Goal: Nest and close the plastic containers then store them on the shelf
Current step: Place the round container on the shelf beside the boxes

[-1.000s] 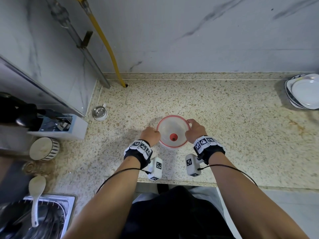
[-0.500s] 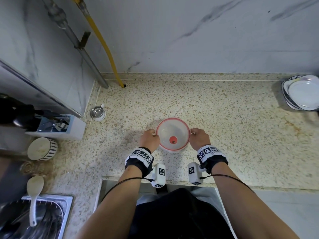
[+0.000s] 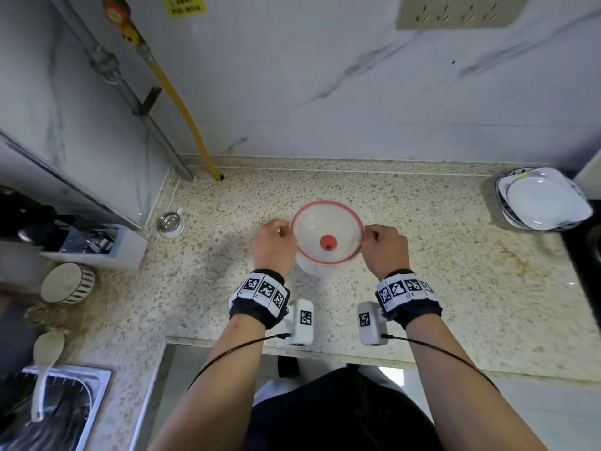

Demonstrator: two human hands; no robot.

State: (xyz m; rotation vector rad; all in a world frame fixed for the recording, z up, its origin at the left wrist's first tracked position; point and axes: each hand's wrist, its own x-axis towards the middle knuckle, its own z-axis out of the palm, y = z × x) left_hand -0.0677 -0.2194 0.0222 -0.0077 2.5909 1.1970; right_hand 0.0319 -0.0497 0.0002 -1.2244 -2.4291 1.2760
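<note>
- A round plastic container (image 3: 327, 237), translucent with a red-rimmed lid and a red disc at its centre, sits in the middle of the frame over the speckled stone surface (image 3: 439, 271).
- The left hand (image 3: 274, 244) is at the container's left edge, with its fingers (image 3: 279, 226) curled closed against the lid's rim.
- The right hand (image 3: 385, 249) is at the opposite edge, fingers (image 3: 374, 234) likewise curled shut on the rim.
- Whether the container's base touches the surface or is lifted just off it cannot be told.
- Both wrists wear black bands with checkered marker tiles, and a small white box hangs below each wrist, trailing a thin black cable.
- A stack of white plates (image 3: 543, 198) lies at the right edge of the frame, well apart from the container.
- A small metal cup (image 3: 169, 222) stands left of the container, near the wall corner.
- A yellow hose (image 3: 177, 102) runs down the wall at upper left, beside a grey pipe (image 3: 136, 102).
- A striped bowl (image 3: 68, 283) and a pale spoon (image 3: 47, 349) are at lower left, beside the sink (image 3: 97, 411).
</note>
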